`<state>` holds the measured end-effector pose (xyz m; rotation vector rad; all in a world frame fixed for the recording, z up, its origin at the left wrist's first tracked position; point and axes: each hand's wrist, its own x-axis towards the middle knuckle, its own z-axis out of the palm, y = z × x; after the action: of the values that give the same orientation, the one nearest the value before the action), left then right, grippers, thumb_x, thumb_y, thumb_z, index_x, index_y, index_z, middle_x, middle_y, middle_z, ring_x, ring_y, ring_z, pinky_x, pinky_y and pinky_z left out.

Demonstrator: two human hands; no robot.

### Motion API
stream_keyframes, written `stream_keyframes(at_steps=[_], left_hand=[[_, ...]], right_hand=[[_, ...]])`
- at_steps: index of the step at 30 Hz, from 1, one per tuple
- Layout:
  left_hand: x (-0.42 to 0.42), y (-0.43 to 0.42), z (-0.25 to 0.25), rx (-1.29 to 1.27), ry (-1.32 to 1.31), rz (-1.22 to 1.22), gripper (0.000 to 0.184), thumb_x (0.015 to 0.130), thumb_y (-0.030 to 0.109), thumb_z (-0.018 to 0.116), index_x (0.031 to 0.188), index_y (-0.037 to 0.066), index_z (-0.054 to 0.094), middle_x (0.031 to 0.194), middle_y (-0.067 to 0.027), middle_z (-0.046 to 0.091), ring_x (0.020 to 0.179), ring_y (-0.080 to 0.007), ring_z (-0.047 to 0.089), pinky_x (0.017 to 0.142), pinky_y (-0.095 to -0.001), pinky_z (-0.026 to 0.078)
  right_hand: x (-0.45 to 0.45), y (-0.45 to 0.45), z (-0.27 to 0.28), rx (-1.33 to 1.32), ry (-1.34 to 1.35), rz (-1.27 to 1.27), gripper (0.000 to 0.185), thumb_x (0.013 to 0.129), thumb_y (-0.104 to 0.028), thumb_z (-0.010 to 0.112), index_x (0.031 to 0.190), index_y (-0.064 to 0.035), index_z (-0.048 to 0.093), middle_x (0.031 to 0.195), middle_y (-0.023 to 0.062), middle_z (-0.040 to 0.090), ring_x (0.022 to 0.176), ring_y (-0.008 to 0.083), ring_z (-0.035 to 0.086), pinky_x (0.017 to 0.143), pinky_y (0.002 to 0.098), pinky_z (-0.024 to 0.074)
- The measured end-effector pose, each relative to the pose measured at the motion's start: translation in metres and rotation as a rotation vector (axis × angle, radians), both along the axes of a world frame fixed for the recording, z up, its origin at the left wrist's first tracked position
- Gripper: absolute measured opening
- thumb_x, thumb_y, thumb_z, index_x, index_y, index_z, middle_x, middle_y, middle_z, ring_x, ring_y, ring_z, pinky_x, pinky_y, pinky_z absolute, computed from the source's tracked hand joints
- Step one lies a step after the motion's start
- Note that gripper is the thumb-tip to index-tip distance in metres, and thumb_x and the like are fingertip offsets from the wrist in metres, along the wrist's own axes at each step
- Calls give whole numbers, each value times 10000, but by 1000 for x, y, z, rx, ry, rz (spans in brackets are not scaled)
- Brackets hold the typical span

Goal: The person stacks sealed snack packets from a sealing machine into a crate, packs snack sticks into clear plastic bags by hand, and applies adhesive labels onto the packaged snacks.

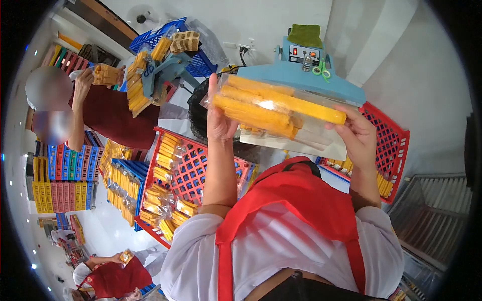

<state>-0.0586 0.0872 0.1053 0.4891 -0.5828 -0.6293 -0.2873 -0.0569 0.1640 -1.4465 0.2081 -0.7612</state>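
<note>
A clear plastic bag of yellow sticks (266,106) is held up between my two hands, in front of the blue machine. At its left end, my left hand (221,118) grips the bag with the fingers partly behind it. My right hand (355,134) pinches the right end, thumb below and fingers above. Behind the bag stands the light-blue machine (261,75) with a small control panel, a green cloth (305,35) on top and green-handled scissors (321,70). Below the bag is a pale shelf (291,146), partly hidden.
A red crate (193,163) with bagged yellow sticks stands at left, another red crate (386,145) at right. A black-lined bin (197,113) is behind my left arm. One co-worker (120,113) holds a pack at upper left; another person (118,276) is at lower left.
</note>
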Motion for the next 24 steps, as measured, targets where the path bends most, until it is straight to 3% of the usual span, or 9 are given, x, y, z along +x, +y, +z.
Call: stream_keyframes(at_steps=[3, 6, 8, 9, 10, 12, 13, 18, 24], left_hand=[[-4, -2, 13, -38, -55, -109, 895, 611, 358, 727, 1302, 135, 203, 1197, -108, 417, 1114, -264, 404, 918, -419, 349], [-3, 2, 14, 151, -297, -117, 967, 576, 336, 756, 1309, 107, 169, 1191, -117, 411, 1106, -255, 411, 911, -402, 351], [3, 1, 9, 273, -243, -63, 940, 608, 352, 729, 1309, 86, 163, 1172, -108, 424, 1085, -244, 432, 898, -379, 360], [8, -1, 4, 228, -30, -49, 710, 703, 301, 660, 1253, 61, 280, 1143, -105, 462, 1041, -240, 467, 874, -356, 380], [13, -1, 0, 227, -25, -47, 710, 703, 301, 660, 1253, 61, 280, 1143, -105, 462, 1041, -240, 467, 874, -356, 380], [21, -1, -6, 353, 291, -96, 425, 799, 332, 542, 1113, 64, 440, 1068, -95, 516, 986, -228, 506, 829, -358, 414], [19, -1, -4, 368, 277, -118, 317, 845, 350, 460, 999, 78, 513, 1010, -78, 550, 949, -221, 529, 791, -361, 439], [14, -4, -5, 450, 319, -141, 354, 846, 342, 459, 1075, 71, 471, 1061, -81, 522, 976, -223, 513, 783, -364, 442], [12, -1, -5, 463, 145, -225, 614, 790, 316, 554, 1276, 93, 251, 1246, -81, 349, 1099, -230, 411, 812, -342, 420]], right_hand=[[-1, -6, -6, 27, -97, 45, 328, 753, 46, 514, 1079, 67, 480, 956, 101, 553, 838, 161, 564, 757, 233, 430], [3, -16, -11, -7, -154, 48, 314, 751, 56, 491, 1065, 58, 488, 960, 112, 553, 846, 176, 566, 767, 262, 443], [5, -21, -15, 213, -151, -36, 281, 762, 39, 456, 1039, 50, 502, 962, 118, 552, 841, 187, 566, 769, 298, 457], [3, -26, -22, 212, -146, -36, 281, 762, 39, 456, 1039, 50, 502, 962, 118, 552, 841, 187, 566, 769, 298, 457], [-1, -34, -32, 304, -130, -17, 272, 767, 24, 447, 1031, 46, 505, 965, 122, 551, 840, 191, 565, 770, 316, 461], [-4, -44, -49, 393, -112, 10, 264, 772, 9, 438, 1024, 43, 508, 968, 125, 551, 838, 195, 563, 772, 333, 466], [-5, -46, -57, 439, -136, 69, 265, 773, 5, 433, 1024, 43, 507, 971, 129, 551, 834, 198, 565, 779, 337, 463], [-2, -47, -65, 552, -185, 190, 277, 774, 1, 432, 1038, 41, 504, 984, 138, 550, 839, 199, 568, 776, 333, 461], [-3, -34, -55, 97, 68, 19, 300, 757, 43, 463, 1055, 38, 493, 1024, 145, 534, 878, 219, 561, 786, 337, 466]])
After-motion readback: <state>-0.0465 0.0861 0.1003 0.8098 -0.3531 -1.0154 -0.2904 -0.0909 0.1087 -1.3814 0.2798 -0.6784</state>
